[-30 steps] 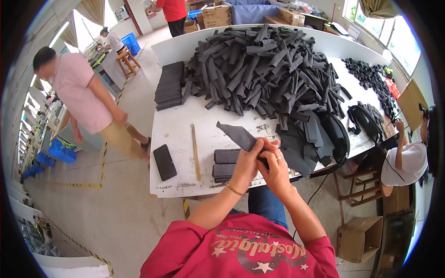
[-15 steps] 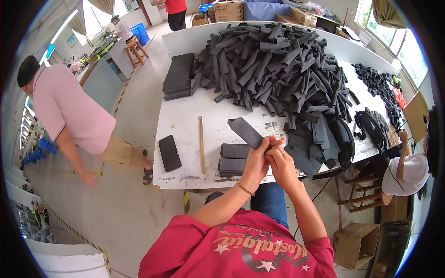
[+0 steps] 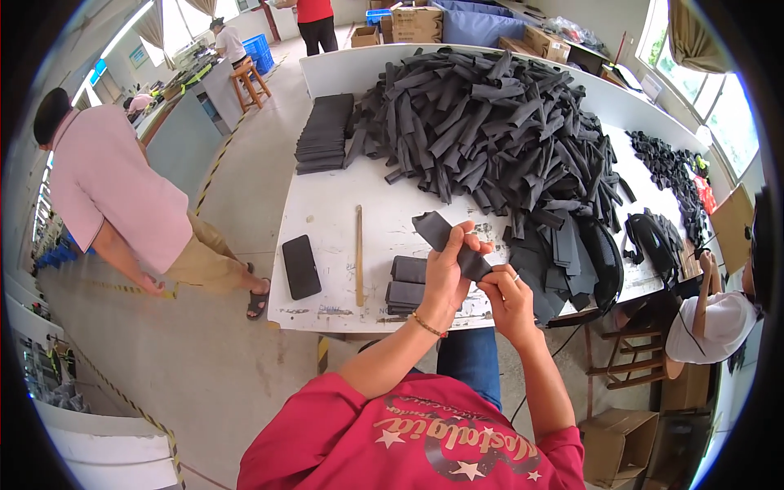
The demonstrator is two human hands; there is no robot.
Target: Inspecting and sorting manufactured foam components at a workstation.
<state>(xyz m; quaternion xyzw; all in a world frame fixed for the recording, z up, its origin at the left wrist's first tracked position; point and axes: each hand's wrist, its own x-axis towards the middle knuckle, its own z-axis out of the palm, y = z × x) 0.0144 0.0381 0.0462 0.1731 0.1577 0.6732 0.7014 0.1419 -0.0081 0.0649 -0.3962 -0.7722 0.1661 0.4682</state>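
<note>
Worktop (image 3: 327, 220): white, loaded.
Unsorted heap (image 3: 498, 131): large, at 12 o'clock; most pieces seemingly left.
Finished stack (image 3: 406, 284): small, at 9 o'clock of hands.
Left hand (image 3: 445, 273): fingers clamp dark foam strip (image 3: 447, 234).
Right hand (image 3: 508, 296): fingers pinch its lower end.

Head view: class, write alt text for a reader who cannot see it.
A person's left hand and right hand hold a dark foam strip above a white table with a big pile of strips, small stacks and a wooden stick.
</note>
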